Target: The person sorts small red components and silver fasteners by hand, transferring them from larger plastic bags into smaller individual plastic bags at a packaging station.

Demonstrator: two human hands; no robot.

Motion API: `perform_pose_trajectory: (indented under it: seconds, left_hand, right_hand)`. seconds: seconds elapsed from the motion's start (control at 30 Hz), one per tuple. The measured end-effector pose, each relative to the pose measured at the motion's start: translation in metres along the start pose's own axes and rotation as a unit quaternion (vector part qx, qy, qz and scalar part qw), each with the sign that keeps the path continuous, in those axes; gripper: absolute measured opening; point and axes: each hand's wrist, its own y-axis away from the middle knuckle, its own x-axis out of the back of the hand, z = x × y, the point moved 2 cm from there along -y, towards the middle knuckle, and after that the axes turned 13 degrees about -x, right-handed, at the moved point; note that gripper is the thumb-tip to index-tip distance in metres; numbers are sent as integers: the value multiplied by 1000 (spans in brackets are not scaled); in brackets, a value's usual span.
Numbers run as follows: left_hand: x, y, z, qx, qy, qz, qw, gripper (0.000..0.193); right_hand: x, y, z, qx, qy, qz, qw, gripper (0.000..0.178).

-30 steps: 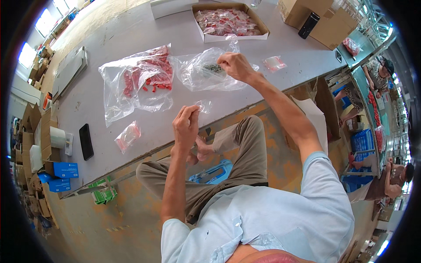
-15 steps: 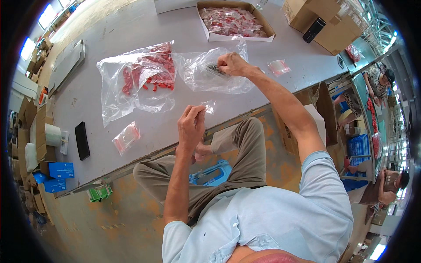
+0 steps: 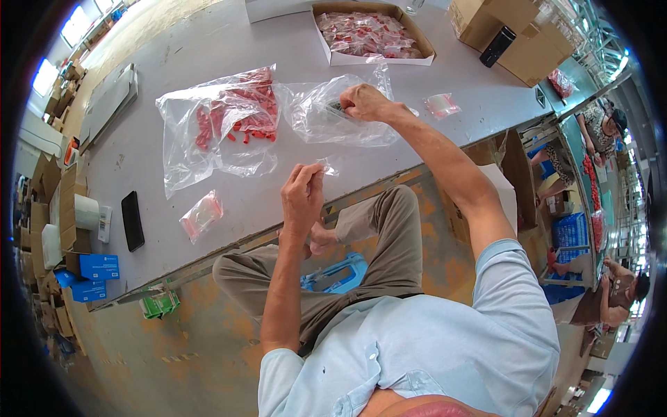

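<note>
My left hand (image 3: 303,197) is pinched on a small clear plastic bag (image 3: 329,167) just above the table's near edge. Farther off, my right hand (image 3: 366,103) reaches into a large clear plastic bag (image 3: 313,125), its fingers closed over small dark metal pieces (image 3: 336,106). What exactly those fingers grip is hidden. To the left lies another large clear bag holding many small red parts (image 3: 256,104). Packs of small clear bags with red edges lie on the table, one pack (image 3: 202,216) at the left and another pack (image 3: 442,106) right of my right hand.
At the back, a shallow white box (image 3: 431,57) is heaped with filled small bags. Cardboard boxes (image 3: 500,35) and a black device (image 3: 497,46) stand at the back right. A black phone (image 3: 132,221) and blue boxes (image 3: 99,267) are at the left. Other people sit at the far right.
Both hands stay in nearly the same places. My left hand and the small bag have shifted very slightly up; the right fingers have moved a little left in the large bag.
</note>
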Motion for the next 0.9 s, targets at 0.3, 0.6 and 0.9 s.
perform_pose_trajectory:
  seconds: [0.3,0.6,0.9]
  left_hand:
    - [0,1,-2,-21,8,12,1000,9]
    - [-1,3,-4,-11,-11,10,1000,9]
    - [-2,5,-6,12,-28,17,999,10]
  right_hand:
    - [10,11,20,-45,-276,-19,960,14]
    - [16,20,21,-67,-467,-74,879,24]
    - [18,38,3,-60,-537,-51,840,25]
